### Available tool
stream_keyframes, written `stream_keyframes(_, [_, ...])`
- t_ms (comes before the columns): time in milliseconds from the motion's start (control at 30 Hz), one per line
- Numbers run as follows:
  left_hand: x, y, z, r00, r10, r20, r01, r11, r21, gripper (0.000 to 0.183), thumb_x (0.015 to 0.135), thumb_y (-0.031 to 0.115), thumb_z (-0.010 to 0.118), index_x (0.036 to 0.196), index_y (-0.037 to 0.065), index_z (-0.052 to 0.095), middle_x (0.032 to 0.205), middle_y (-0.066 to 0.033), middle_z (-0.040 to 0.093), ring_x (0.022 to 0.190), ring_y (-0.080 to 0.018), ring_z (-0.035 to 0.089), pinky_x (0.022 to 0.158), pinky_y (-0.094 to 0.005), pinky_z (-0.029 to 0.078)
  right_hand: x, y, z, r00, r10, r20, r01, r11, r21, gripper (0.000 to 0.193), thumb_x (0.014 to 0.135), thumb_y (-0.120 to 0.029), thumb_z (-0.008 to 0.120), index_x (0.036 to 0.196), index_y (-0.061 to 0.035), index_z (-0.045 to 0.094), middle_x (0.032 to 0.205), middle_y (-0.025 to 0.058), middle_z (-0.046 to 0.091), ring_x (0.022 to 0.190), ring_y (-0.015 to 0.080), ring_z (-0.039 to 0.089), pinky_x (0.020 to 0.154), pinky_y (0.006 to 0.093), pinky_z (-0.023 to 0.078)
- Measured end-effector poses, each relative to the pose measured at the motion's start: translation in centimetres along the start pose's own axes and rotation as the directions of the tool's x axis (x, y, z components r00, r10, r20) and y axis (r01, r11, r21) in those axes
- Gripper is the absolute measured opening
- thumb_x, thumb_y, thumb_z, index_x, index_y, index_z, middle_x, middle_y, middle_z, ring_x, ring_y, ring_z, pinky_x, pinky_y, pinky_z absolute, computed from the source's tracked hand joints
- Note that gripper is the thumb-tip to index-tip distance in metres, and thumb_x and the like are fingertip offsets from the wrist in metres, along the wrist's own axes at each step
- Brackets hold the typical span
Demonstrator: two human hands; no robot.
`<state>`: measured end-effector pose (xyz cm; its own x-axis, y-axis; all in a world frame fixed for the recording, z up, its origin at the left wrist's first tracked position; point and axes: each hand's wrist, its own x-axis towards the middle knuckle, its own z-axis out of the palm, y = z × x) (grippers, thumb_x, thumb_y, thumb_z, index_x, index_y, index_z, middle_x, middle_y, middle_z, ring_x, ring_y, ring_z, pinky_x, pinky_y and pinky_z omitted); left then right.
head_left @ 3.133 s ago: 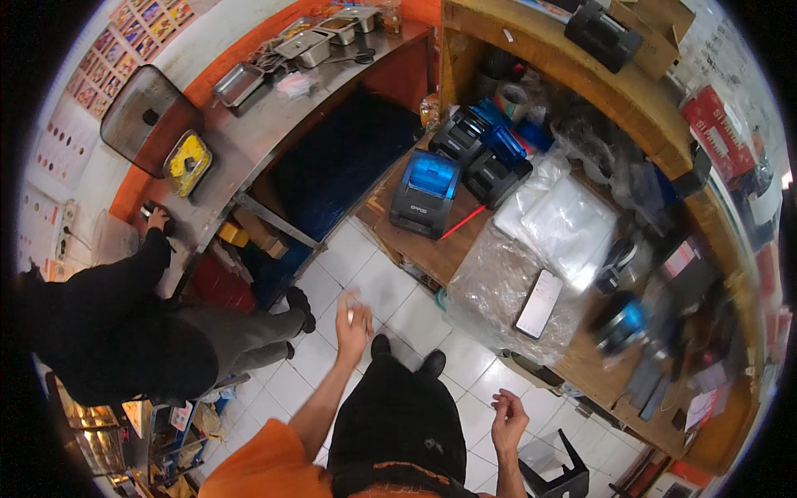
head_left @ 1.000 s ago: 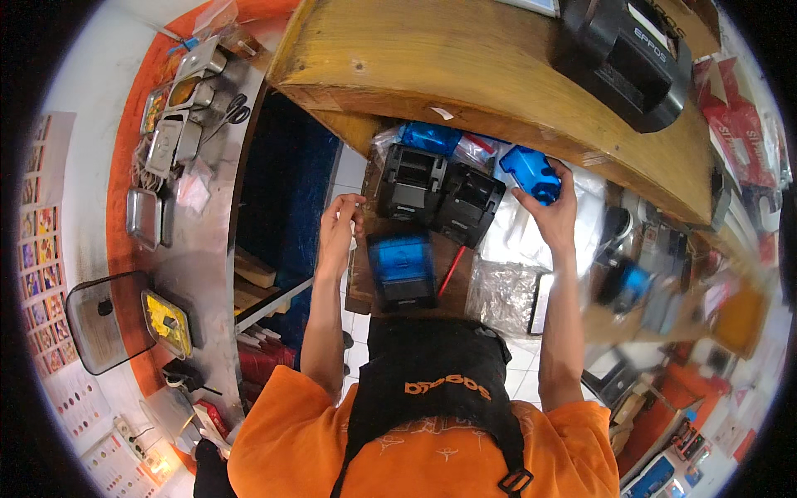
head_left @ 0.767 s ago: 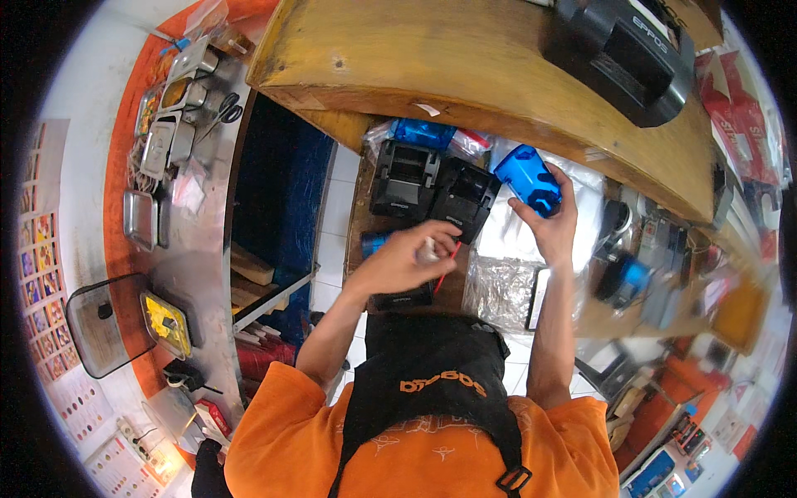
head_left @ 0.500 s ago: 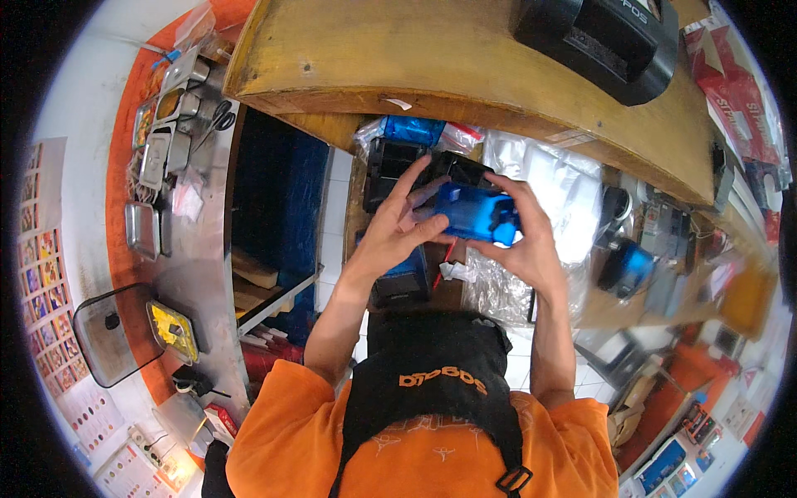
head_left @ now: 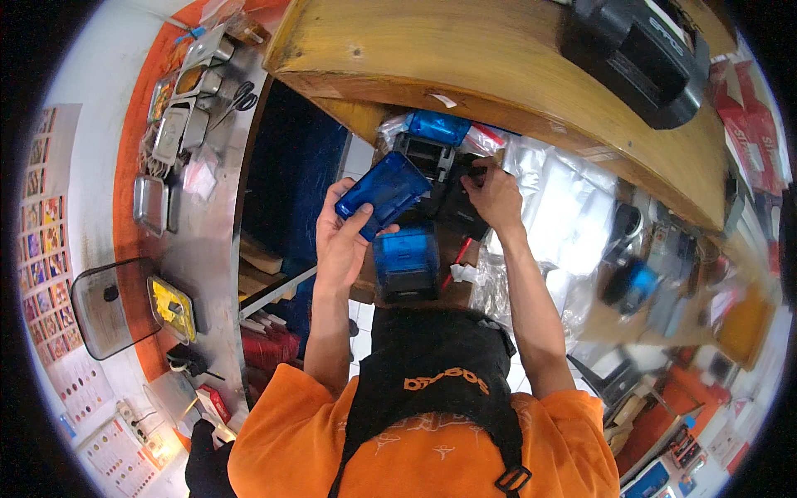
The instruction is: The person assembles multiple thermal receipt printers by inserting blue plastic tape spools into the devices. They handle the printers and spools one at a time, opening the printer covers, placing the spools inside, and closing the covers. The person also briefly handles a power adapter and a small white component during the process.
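My left hand (head_left: 342, 236) is closed round a translucent blue plastic cover (head_left: 383, 192), tilted and held above the shelf, thumb across its face. My right hand (head_left: 496, 195) is at a black box-shaped device (head_left: 462, 202), its fingers bent over the upper edge; the fingertips are partly hidden. Just left of that stands an open black device (head_left: 430, 156) with a blue lid (head_left: 440, 127) raised at its back. Nearer to me, below the held cover, sits another black device with a blue top (head_left: 406, 261).
A wooden counter (head_left: 390, 62) overhangs the shelf, bearing a black printer (head_left: 635, 58). Clear plastic bags (head_left: 556, 207) lie right of my right hand, with a red pen-like stick (head_left: 459, 259) nearby. Left, a steel table (head_left: 212, 274) holds metal containers (head_left: 170, 133) and scissors (head_left: 241, 98).
My hands have moved apart. The blue cover, earlier between both hands, is now in my left hand, farther left. My right hand has gone to the black device, and the view has shifted slightly.
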<state>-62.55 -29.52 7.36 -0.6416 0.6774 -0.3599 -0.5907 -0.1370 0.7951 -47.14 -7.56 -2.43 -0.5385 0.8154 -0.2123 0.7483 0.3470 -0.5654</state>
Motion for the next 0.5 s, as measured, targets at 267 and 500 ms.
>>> stream_keyframes(267, [-0.3,-0.6,0.6,0.997,0.017,0.071,-0.015,0.999,-0.034,0.047,0.099,-0.004,0.058,0.143,0.005,0.043,0.130,-0.0199,0.065,0.111,-0.0316,0.072,0.085,-0.0514,0.065,1.0,2.9,-0.1,0.989,0.011,0.145,-0.058,0.944,0.326,0.044,0.082,-0.018,0.083,0.120,-0.0035,0.068,0.107,0.0213,0.076,0.099,0.0326,0.075,0.085,0.0429,0.059])
stream_keyframes(500, [-0.5,-0.6,2.0,0.975,0.083,0.207,-0.094,0.995,0.042,0.043,0.100,-0.001,0.062,0.138,0.006,0.046,0.127,-0.0192,0.065,0.111,-0.0306,0.071,0.087,-0.0490,0.065,-6.9,-1.3,-7.9,0.998,-0.022,-0.051,0.053,0.662,0.748,0.031,0.084,0.001,0.078,0.114,0.0012,0.070,0.100,0.0158,0.074,0.089,0.0247,0.071,0.080,0.0317,0.057])
